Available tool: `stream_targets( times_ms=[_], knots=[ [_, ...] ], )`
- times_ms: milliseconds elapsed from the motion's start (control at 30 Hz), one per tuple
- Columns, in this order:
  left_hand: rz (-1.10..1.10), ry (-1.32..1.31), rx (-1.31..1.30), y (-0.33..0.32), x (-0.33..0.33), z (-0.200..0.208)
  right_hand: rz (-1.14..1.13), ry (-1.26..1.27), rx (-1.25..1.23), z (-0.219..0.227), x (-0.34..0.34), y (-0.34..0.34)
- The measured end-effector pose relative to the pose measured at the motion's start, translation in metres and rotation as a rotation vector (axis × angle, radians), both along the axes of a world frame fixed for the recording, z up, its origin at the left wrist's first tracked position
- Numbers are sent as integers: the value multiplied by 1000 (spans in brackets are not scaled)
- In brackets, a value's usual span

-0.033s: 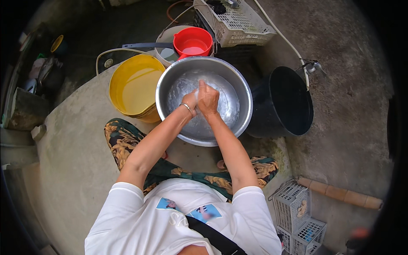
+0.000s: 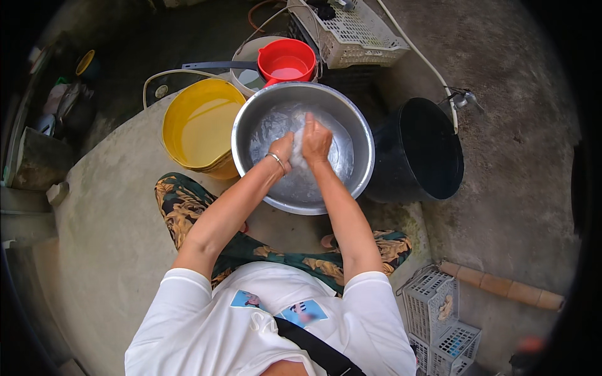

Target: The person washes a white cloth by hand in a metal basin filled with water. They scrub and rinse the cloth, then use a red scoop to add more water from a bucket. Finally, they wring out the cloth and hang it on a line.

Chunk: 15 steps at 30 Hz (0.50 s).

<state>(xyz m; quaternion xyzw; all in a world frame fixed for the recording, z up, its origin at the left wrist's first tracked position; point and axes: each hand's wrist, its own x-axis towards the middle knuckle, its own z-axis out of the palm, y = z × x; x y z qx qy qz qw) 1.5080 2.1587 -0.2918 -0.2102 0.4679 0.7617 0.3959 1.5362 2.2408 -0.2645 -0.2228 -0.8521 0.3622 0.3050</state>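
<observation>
A wide metal basin [image 2: 303, 202] holds shallow, rippling water in front of me. Over it, a whitish, translucent, soft-looking piece [image 2: 298, 150] stretches between my hands; its kind is not clear. My left hand [image 2: 282, 150], with a bracelet at the wrist, is closed on one side of it. Closed on the other side is my right hand [image 2: 316, 141], its thumb pointing away from me. Some of the piece is hidden by my fingers.
A yellow bucket [image 2: 172, 128] of cloudy water stands left of the basin, a black bucket [image 2: 407, 169] right. Behind are a red dipper [image 2: 286, 47] over a pale bucket [image 2: 241, 59] and a plastic crate [image 2: 367, 55]. A hose [image 2: 417, 50] runs at the right.
My hands have drawn slightly apart, the right one shifting to the right. More of the whitish piece now shows between them.
</observation>
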Motion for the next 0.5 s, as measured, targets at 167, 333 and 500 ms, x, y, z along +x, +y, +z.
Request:
stream_targets(
  times_ms=[167, 333, 500],
  knots=[
    [-39, 88, -64, -19, -3, 3, 68, -399, 78, -35, 13, 45],
    [-35, -37, -44, -34, -7, 15, 328, -782, 168, -63, 18, 47],
    [-59, -34, -104, -25, -7, 9, 179, -735, 82, -34, 21, 47]
  ],
)
